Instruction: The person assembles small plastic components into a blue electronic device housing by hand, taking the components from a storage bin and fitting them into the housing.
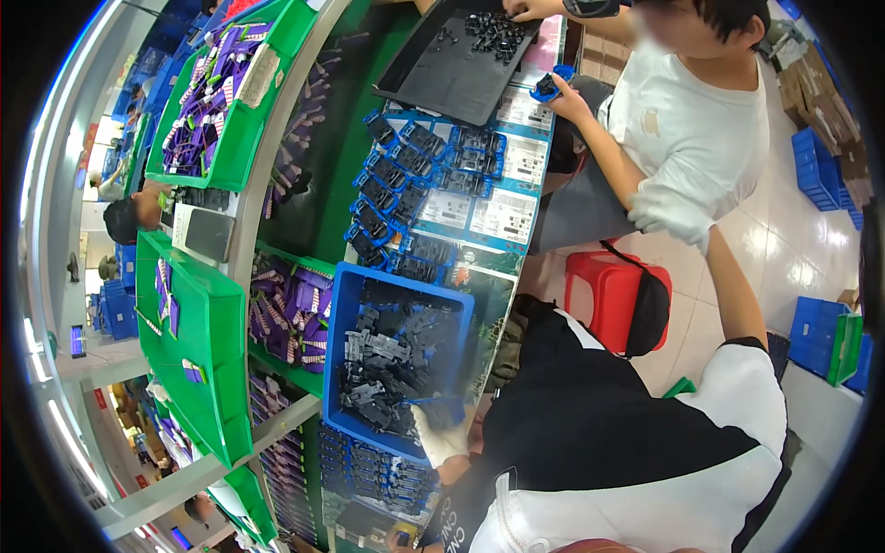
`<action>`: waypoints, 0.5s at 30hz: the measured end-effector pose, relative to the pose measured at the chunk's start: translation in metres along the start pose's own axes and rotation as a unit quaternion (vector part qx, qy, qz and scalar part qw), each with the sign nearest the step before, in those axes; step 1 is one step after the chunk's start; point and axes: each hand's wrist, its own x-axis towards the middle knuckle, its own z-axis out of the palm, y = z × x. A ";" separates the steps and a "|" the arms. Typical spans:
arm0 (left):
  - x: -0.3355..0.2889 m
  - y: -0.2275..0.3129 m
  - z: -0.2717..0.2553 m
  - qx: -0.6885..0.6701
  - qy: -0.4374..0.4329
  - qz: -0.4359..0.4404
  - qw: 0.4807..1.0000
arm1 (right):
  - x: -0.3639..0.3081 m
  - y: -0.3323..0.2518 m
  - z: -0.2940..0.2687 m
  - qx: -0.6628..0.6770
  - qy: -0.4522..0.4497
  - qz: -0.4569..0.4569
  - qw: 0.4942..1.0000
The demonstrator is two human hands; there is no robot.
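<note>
My left hand (pixel 441 437), in a white glove, is at the near right side of a blue bin (pixel 336 355). It is closed on a blue plastic part (pixel 441 402), blurred, with its shape unclear. Loose grey and black plastic parts (pixel 378 355) fill much of the bin. My right hand (pixel 671 214), also gloved in white, is out to the right beside a co-worker's forearm and elbow. Its fingers are extended and it shows nothing held. I cannot tell whether it touches the co-worker.
A co-worker (pixel 701 120) holds a blue-and-black part (pixel 548 85) by a black tray (pixel 415 78). Rows of blue-and-black assemblies (pixel 387 189) lie beyond the bin; more stacks (pixel 378 470) stand nearer. Green bins (pixel 194 341) line the left. A red stool (pixel 599 286) stands right.
</note>
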 end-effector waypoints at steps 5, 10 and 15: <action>-0.001 0.005 -0.035 -0.011 0.030 0.005 0.999 | 0.040 -0.031 0.085 0.144 -0.202 -0.169 0.954; -0.001 0.015 -0.081 -0.042 0.051 -0.003 0.998 | 0.151 -0.116 0.035 0.073 0.074 -0.277 0.955; -0.012 0.018 -0.112 -0.091 0.064 0.014 0.994 | 0.148 -0.142 0.052 0.023 0.116 -0.254 0.960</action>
